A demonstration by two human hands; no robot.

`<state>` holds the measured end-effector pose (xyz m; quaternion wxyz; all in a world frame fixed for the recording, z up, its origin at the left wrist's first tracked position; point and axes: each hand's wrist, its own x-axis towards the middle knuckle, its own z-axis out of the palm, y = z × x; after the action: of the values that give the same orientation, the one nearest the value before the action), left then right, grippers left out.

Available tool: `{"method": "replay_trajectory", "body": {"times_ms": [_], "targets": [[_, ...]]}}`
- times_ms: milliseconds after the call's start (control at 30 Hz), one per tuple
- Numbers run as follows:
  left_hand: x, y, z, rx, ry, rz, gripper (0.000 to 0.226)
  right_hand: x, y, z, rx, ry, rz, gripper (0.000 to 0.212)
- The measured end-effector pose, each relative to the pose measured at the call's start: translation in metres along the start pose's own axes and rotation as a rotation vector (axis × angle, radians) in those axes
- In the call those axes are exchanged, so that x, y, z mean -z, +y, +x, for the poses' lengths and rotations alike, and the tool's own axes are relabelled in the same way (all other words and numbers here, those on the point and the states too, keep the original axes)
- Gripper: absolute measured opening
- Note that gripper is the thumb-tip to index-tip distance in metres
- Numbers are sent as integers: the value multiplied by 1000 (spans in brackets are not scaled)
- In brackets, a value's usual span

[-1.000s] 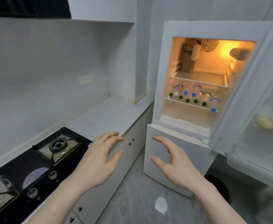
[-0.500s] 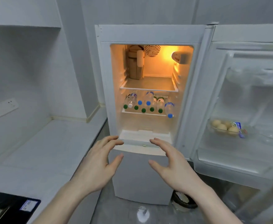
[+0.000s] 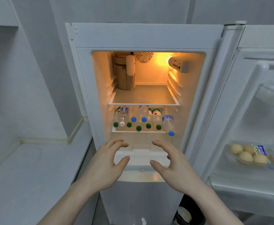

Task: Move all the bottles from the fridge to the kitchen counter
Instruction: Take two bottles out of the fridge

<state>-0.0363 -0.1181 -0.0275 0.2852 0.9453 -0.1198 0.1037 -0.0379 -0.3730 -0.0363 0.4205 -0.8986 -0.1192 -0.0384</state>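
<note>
Reaching for the first pick | I hold my left hand (image 3: 104, 166) and right hand (image 3: 170, 166) spread and empty before the open white fridge (image 3: 149, 38) | clear plastic bottles (image 3: 142, 120) lie caps-out along the lower shelf's front edge (none moved, I judge) | next: grasp one, carry to the pale grey kitchen counter (image 3: 35, 176) at left.
</note>
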Motion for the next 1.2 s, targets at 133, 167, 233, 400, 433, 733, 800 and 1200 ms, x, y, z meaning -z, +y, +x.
{"method": "replay_trajectory", "body": {"times_ms": [133,167,233,400,433,733,800,1200], "targets": [[-13,-16,54,23,-17,-35,35,-4,17,55,-18,25,2,57],[-17,-18,67,32,-21,-33,35,-6,22,68,-21,24,0,57],[-27,-25,94,68,-23,-16,37,-9,33,98,-19,10,4,57],[-48,-40,151,163,-44,-56,43,-12,63,166,-55,-20,49,56],[-53,-44,162,188,-47,-77,43,-13,70,179,-57,-11,64,56],[-111,-63,245,531,-128,-393,46,-29,107,270,-219,-21,126,64],[-114,-68,263,561,-133,-403,49,-33,109,285,-235,-28,96,67],[-136,-106,321,653,-224,-233,43,-62,118,347,-321,-35,24,77]]}}
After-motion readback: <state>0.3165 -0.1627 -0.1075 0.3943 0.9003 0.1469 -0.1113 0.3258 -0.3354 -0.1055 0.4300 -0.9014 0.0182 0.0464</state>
